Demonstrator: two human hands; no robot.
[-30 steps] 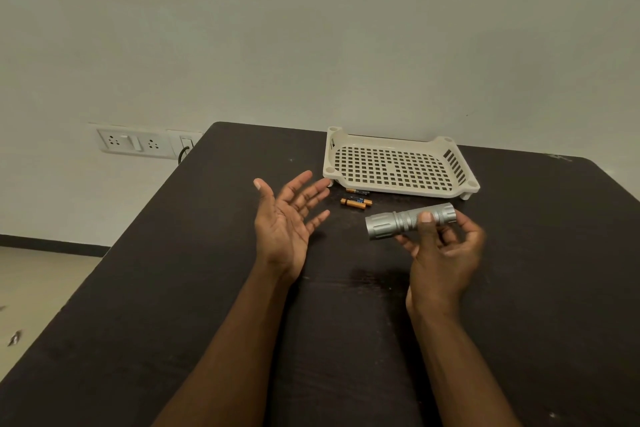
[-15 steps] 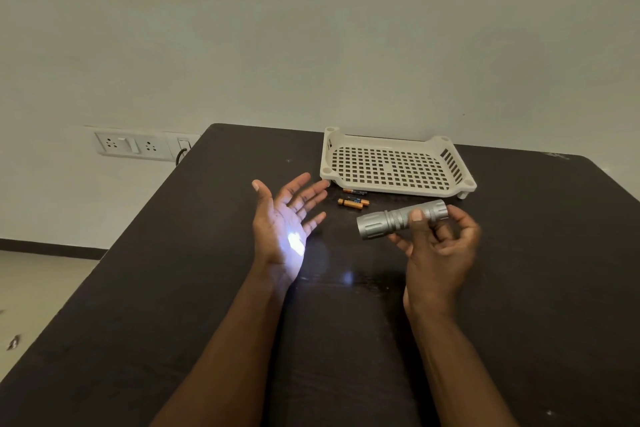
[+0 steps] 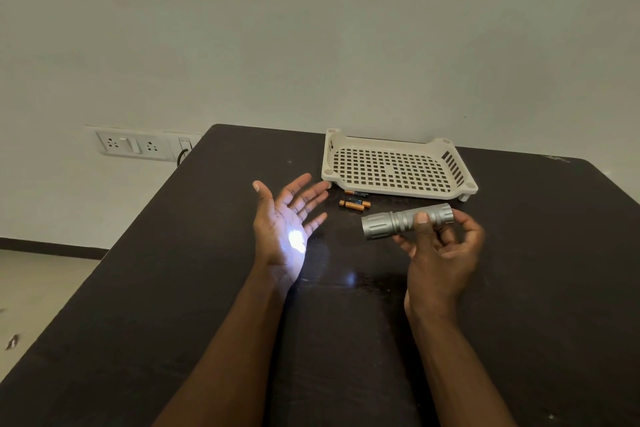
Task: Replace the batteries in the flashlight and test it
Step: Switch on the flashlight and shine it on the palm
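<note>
We see the right hand (image 3: 440, 253) gripping the silver flashlight (image 3: 405, 220) above the dark table (image 3: 173, 288), thumb on top of the barrel, fingers curled around the tail end. The flashlight sits at about 3 o'clock from frame centre, held roughly level, head pointing toward 9 o'clock. It is lit: we see a bright white spot on the palm of the left hand (image 3: 287, 225), with a fainter glint on the tabletop between the two forearms. The left hand is held flat and empty, palm facing the flashlight head, fingers spread, near centre.

At 12 o'clock from the flashlight, the loose batteries (image 3: 355, 199) lie on the table, orange and black, just in front of the cream perforated tray (image 3: 394, 168). We can't count them for certain. At 10 o'clock, a wall socket panel (image 3: 138, 147) sits beside the table's far left corner.
</note>
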